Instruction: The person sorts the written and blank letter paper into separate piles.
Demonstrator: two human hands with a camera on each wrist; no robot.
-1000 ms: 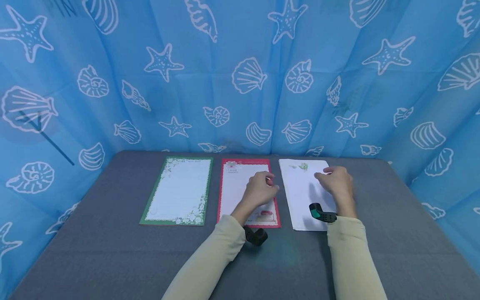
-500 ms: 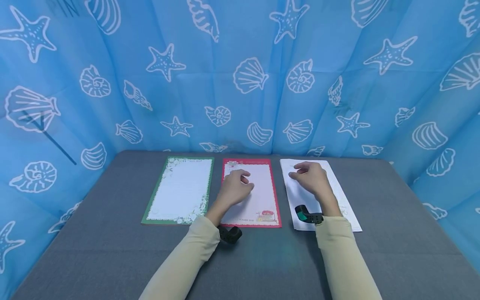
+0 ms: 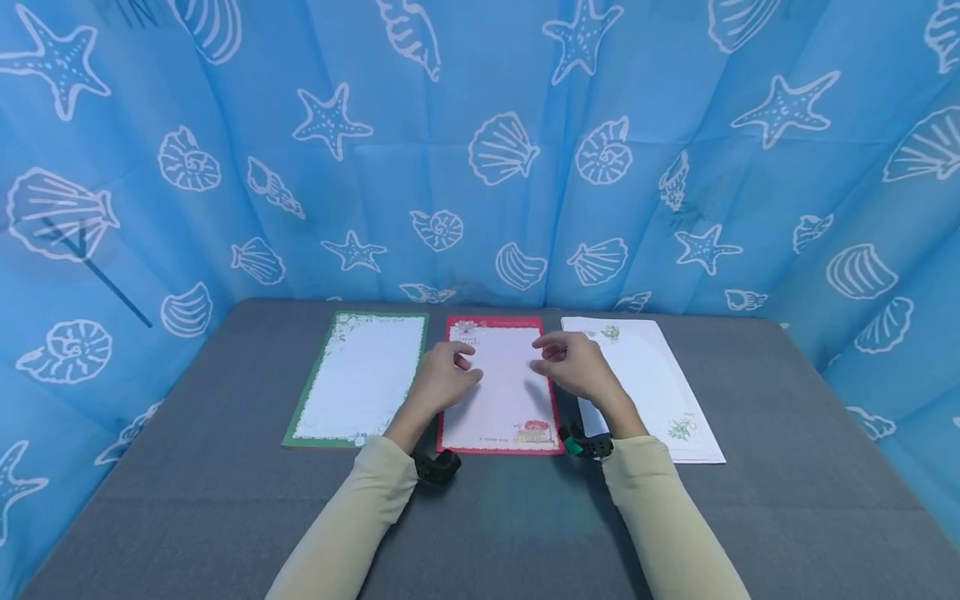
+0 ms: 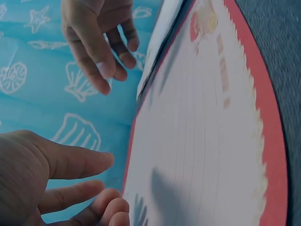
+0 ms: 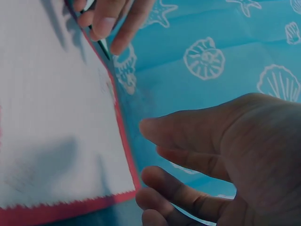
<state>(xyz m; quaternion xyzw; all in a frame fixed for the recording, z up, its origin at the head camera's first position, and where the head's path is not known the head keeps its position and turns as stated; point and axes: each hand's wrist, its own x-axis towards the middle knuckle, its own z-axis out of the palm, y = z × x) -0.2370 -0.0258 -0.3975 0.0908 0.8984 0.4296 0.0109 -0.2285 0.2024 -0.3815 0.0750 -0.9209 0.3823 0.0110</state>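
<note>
A red-bordered sheet of letter paper [image 3: 498, 392], with a small picture at its lower right, lies in the middle of the table. Over its left edge hovers my left hand [image 3: 442, 379], fingers loosely bent and holding nothing. My right hand [image 3: 583, 368] hangs above its right edge, also without anything in its fingers. In the left wrist view both hands, the left hand [image 4: 70, 183] and the right hand [image 4: 96, 35], face each other off the paper, whose surface carries their shadows. Partly behind the right forearm lies white paper [image 3: 648, 383] with green plant prints, seemingly several sheets.
Green-bordered letter paper [image 3: 363, 375] with a floral frame lies to the left. All the papers lie on a dark grey table [image 3: 510, 525]. Behind the table hangs a blue curtain [image 3: 450, 167] printed with shells and starfish. Each wrist wears a black band [image 3: 438, 467].
My left hand has moved left across the red-bordered paper. My right hand has travelled left from over the white paper to the red paper's right edge. The papers stay about where they were.
</note>
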